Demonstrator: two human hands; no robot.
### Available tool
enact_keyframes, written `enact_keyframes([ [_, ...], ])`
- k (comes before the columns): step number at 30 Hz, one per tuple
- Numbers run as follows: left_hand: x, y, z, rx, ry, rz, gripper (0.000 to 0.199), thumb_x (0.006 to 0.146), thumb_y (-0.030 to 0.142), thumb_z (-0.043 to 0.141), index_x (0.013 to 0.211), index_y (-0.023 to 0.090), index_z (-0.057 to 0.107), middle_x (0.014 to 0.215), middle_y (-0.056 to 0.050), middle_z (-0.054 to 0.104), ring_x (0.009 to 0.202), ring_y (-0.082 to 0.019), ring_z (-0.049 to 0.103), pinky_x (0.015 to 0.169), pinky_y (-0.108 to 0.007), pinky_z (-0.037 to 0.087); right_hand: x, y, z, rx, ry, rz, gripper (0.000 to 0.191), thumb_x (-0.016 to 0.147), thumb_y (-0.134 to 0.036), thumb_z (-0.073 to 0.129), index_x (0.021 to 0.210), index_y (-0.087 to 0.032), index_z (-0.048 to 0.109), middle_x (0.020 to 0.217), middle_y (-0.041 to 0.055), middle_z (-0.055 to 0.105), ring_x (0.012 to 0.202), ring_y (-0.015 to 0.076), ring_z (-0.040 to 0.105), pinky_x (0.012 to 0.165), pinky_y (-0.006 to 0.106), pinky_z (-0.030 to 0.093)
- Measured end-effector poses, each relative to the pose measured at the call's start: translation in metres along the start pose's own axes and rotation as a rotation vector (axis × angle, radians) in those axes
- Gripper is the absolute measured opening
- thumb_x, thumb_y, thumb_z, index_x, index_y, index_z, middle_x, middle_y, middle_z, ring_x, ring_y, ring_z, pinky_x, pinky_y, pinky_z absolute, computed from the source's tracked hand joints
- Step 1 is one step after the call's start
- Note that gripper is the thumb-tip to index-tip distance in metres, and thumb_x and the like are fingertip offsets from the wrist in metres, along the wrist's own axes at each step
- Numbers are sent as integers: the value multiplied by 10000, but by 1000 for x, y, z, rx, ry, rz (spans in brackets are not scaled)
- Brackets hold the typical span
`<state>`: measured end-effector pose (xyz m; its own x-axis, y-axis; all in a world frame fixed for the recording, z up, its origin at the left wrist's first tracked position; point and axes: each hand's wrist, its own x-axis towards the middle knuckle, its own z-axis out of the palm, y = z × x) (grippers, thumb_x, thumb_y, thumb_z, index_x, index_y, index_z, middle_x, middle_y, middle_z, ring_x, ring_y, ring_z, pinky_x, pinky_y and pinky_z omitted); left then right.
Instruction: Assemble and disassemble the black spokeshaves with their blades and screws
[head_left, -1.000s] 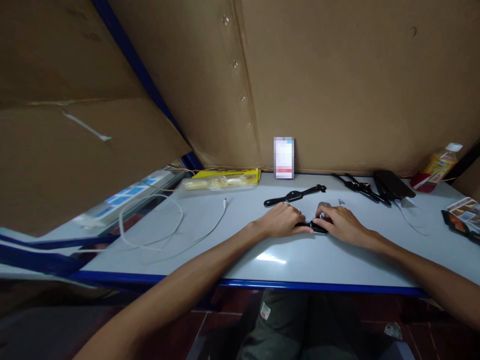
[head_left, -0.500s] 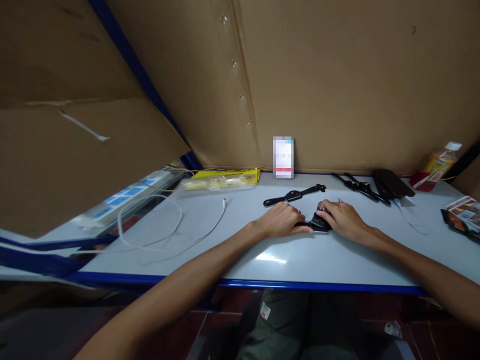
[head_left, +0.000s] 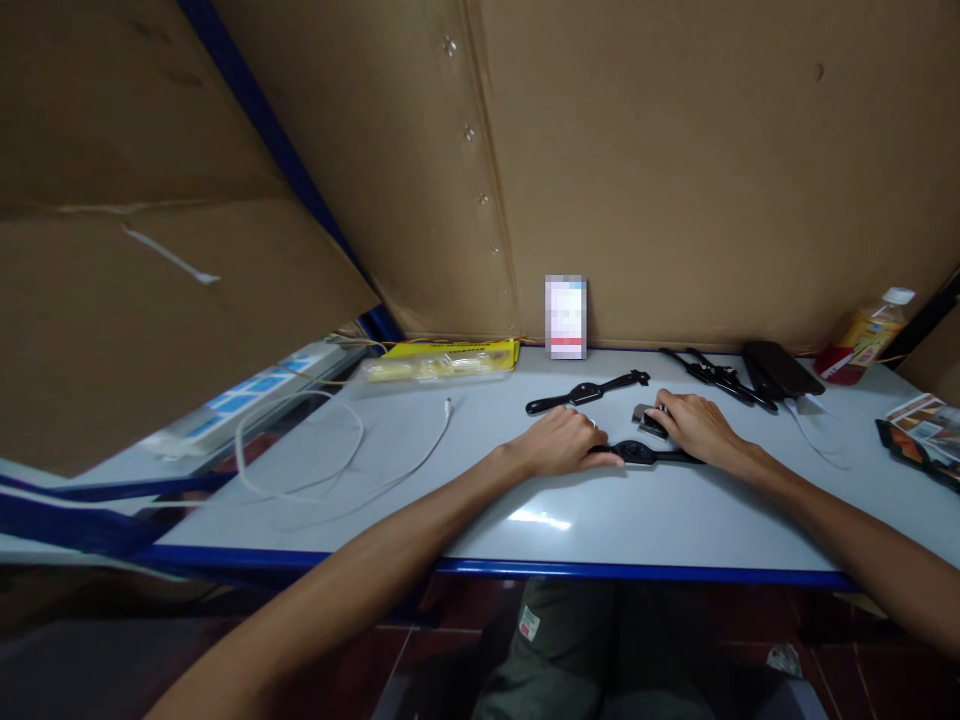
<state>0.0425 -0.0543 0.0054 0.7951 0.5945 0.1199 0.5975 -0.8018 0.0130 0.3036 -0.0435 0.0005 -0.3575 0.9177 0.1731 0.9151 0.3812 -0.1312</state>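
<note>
A long black tool (head_left: pixel 636 453) with a wider middle lies flat near the table's front. My left hand (head_left: pixel 562 440) is wrapped round its left end. Just behind the tool's right side, my right hand (head_left: pixel 686 425) grips a small dark and silvery metal piece (head_left: pixel 649 419) between thumb and fingers. A second black tool (head_left: pixel 586 392) of similar shape rests on the table behind my left hand. More black tools (head_left: pixel 720 378) lie further back on the right, beside a dark case (head_left: pixel 781 370).
A phone (head_left: pixel 565 317) leans on the cardboard wall. Yellow packaging (head_left: pixel 450 362) lies at the back left, a white cable (head_left: pixel 364 420) curls at the left. A bottle (head_left: pixel 870 335) and a printed packet (head_left: pixel 926 430) are on the right. The blue table edge (head_left: pixel 525 568) runs in front.
My right hand has drawn the small metal piece up and back off the tool's middle, uncovering the middle and right handle. My left hand has stayed in place.
</note>
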Motion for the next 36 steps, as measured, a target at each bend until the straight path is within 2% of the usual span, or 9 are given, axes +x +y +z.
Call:
enact_keyframes([
  [6,0,-3,1,-3,-35,-38,817,1026,756,238,789,167,752,638,-80,675,547,-167,580,590,-309,295,2,6,2,-5,12,20,235,1041,-368,490,1060,-208,662,866,96,736,736,236,628,615,318,253],
  [13,1,-1,-1,39,-73,-57,723,1050,695,320,838,170,771,694,-99,714,576,-189,597,608,-318,296,6,16,1,197,14,-12,170,982,-270,502,1040,-215,653,812,52,710,725,211,613,658,306,323],
  [18,0,-3,0,54,-47,-53,772,1031,738,283,769,167,732,677,-107,708,580,-195,613,601,-324,291,13,28,3,235,65,0,164,949,-261,513,979,-218,669,789,41,711,695,199,594,660,305,341],
  [22,-2,-9,-3,6,20,-66,803,1012,772,261,726,167,704,677,-109,702,596,-199,627,621,-327,321,20,46,0,182,141,68,161,937,-259,543,948,-211,695,827,55,740,736,208,619,668,307,352],
  [24,-3,-15,-6,7,31,-110,793,1016,766,263,759,170,718,729,-119,725,641,-217,657,634,-327,334,23,55,-2,161,184,113,170,937,-267,545,966,-208,702,827,56,743,738,212,621,668,308,357],
  [27,-3,-24,-10,82,-3,-257,756,1025,743,300,850,166,755,835,-148,763,746,-262,708,655,-321,347,26,65,-4,139,221,158,180,938,-273,542,983,-210,704,827,57,741,714,211,612,668,310,361],
  [31,-2,-33,-11,176,-33,-437,744,1042,706,305,958,144,784,917,-197,774,864,-315,735,694,-326,376,26,67,-2,95,217,166,166,934,-254,554,983,-212,706,847,63,752,743,222,626,672,314,357],
  [36,0,-33,-10,207,-60,-494,747,1047,693,306,993,130,794,953,-218,777,914,-340,745,713,-338,391,25,63,-3,73,185,155,170,950,-247,548,998,-210,707,874,70,765,761,225,640,668,316,352],
])
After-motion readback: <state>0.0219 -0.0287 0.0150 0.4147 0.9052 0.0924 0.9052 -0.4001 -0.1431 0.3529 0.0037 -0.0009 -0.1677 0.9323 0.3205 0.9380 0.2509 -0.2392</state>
